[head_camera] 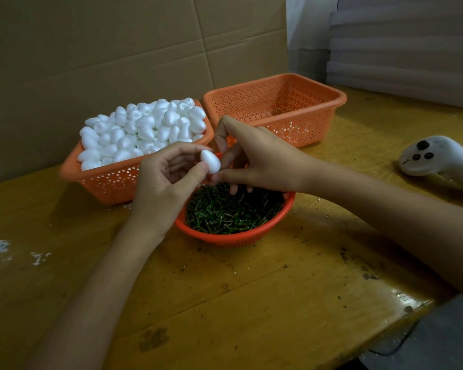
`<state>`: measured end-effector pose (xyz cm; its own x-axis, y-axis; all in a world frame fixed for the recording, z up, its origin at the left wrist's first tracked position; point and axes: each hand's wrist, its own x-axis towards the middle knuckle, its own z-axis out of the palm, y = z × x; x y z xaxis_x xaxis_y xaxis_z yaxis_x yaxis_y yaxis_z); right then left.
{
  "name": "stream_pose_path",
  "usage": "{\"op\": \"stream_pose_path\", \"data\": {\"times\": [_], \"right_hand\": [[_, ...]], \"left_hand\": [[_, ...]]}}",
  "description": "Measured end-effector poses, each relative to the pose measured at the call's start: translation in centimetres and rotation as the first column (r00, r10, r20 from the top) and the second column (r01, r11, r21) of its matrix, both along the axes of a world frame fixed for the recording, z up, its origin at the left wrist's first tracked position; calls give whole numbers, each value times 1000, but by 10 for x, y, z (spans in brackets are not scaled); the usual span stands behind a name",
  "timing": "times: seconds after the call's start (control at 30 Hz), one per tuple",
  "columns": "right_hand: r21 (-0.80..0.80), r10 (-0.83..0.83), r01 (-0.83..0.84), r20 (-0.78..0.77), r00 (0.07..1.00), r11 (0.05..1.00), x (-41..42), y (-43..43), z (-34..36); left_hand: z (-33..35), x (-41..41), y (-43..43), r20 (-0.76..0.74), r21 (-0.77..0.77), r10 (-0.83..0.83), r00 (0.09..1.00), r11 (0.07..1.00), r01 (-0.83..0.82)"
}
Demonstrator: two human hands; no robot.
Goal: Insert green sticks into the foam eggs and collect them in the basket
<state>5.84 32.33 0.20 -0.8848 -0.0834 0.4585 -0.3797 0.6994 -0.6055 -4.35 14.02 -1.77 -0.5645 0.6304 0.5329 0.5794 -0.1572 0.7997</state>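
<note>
My left hand pinches a white foam egg between thumb and fingers, above the far rim of a round orange bowl full of green sticks. My right hand is right beside the egg, its thumb and fingertips curled at the egg's lower end; whatever they pinch there is hidden from me. Behind on the left stands an orange basket heaped with white foam eggs. An empty orange basket stands behind on the right.
A white handheld controller lies on the wooden table at the right. Cardboard sheets form a wall behind the baskets. White foam crumbs dot the table's left side. The table's edge runs across the lower right corner.
</note>
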Motion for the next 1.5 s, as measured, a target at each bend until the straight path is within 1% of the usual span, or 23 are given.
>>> {"op": "stream_pose_path", "data": {"times": [0.23,0.47,0.57,0.73,1.03,1.5], "right_hand": [[-13,-3,3,12,1000,1000,0,1,0],[-42,-8,9,36,999,999,1,1,1],[-63,-8,12,50,999,998,1,1,1],[-85,2,3,57,998,996,0,1,0],[-73,1,2,42,999,997,0,2,0],[-38,-6,8,43,999,999,1,1,1]], "left_hand": [[1,2,1,-1,17,12,1000,1000,-12],[1,2,1,-6,-1,48,999,999,-48],[2,2,1,10,-6,38,999,999,-37],[2,1,-1,-20,-31,-6,1000,1000,5],[0,0,1,-24,-7,20,999,1000,-20],[2,0,1,-35,-25,25,999,999,-26]]}}
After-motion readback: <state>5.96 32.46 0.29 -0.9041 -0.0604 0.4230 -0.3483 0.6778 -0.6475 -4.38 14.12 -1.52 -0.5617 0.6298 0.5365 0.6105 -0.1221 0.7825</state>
